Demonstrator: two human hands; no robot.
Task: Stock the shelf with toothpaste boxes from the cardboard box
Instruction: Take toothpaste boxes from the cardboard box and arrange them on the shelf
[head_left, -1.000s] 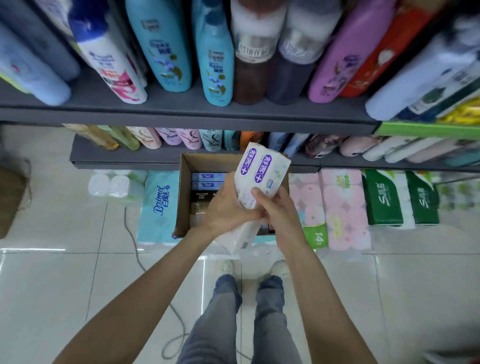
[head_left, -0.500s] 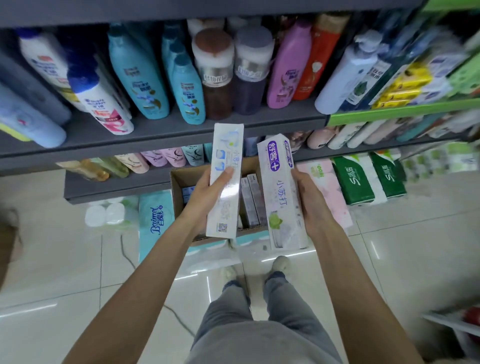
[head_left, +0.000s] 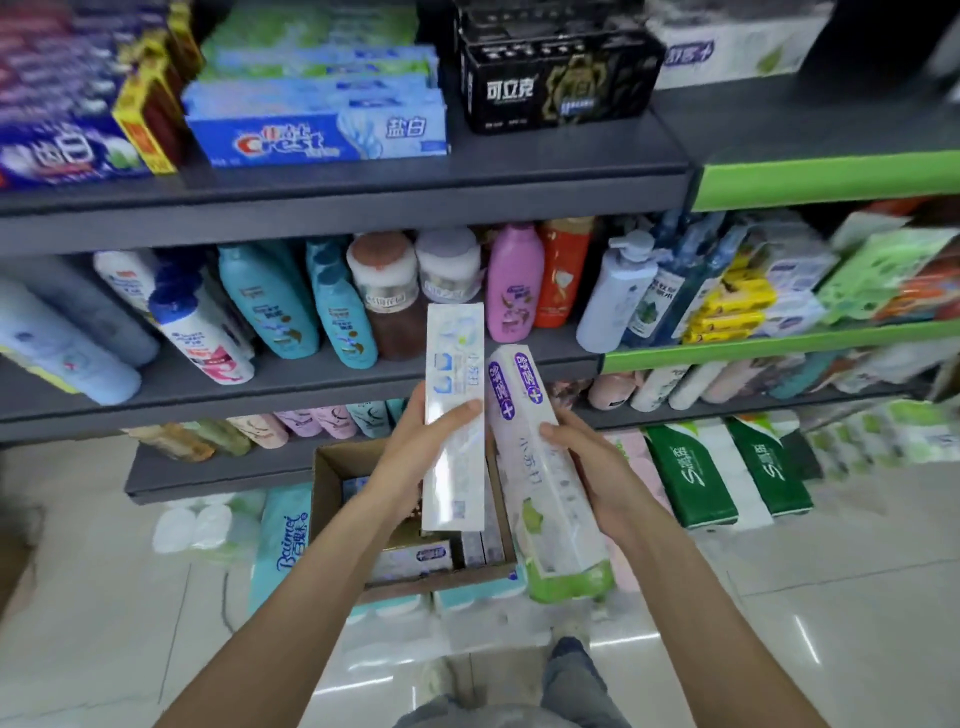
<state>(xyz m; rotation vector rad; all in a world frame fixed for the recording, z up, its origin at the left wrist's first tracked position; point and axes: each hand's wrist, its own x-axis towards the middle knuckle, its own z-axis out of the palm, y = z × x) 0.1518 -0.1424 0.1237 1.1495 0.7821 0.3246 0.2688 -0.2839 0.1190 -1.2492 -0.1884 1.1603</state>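
Left hand: left hand (head_left: 415, 441) grasps a pale white-and-blue toothpaste box (head_left: 454, 415) from behind, thumb across its front face; box held nearly upright, long axis vertical, in front of the middle shelf edge.
Right hand: right hand (head_left: 587, 457) grips a white pack with purple logo (head_left: 540, 467), fingertips curled over its right edge; pack tilts, top leaning left toward the first box, green lower end pointing down at the floor.
Boxes, relation: the two sit just beside each other, upper ends near or touching; cannot tell which.
Cardboard box: cardboard box (head_left: 332, 483) open on the floor below the hands, against the bottom shelf; more toothpaste cartons lie inside, partly hidden by the held items.
Top shelf: grey top shelf (head_left: 467, 176) carries stacked toothpaste: blue Crest cartons (head_left: 317, 137), purple cartons at far left, a black display carton (head_left: 556, 83); bare grey surface to the right of the black carton.
Middle shelf: shampoo and wash bottles, teal bottles (head_left: 296, 312), a pink bottle (head_left: 514, 283), an orange bottle, a white pump bottle (head_left: 618, 291).
Floor: glossy pale tiles; teal tissue pack (head_left: 283, 535) left of the cardboard box, green tissue packs (head_left: 727, 467) to the right.
Person: bare forearms, jeans and shoes visible at the lower edge.
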